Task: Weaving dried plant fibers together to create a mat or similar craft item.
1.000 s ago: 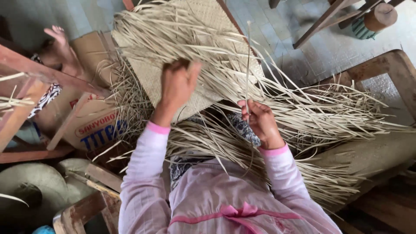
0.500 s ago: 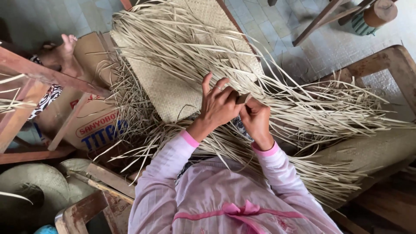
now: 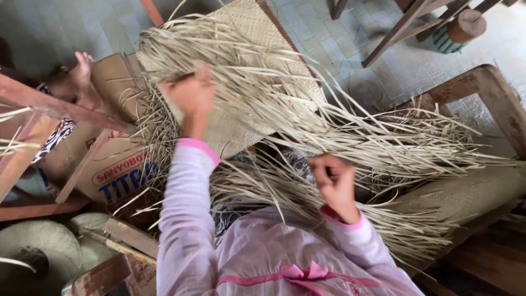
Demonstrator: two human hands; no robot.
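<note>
A partly woven straw mat [image 3: 249,71] lies across my lap, with long loose straw strips [image 3: 394,148] fanning out to the right and left. My left hand [image 3: 192,96] is raised over the mat's left part, blurred, its fingers closed on a thin strip. My right hand [image 3: 334,183] is lower and nearer my body, fisted on a few strips at the mat's near edge. Both arms wear pink sleeves.
A printed cardboard box [image 3: 118,164] lies at the left, with another person's limb [image 3: 82,71] resting above it. Red wooden bars [image 3: 33,104] cross the left side. A woven hat [image 3: 38,252] sits bottom left. A wooden frame [image 3: 487,87] stands right; a striped container [image 3: 455,30] is top right.
My left hand has left the spot beside my right hand and swung up and to the left, drawing a strip with it. My right hand dropped slightly and stays closed.
</note>
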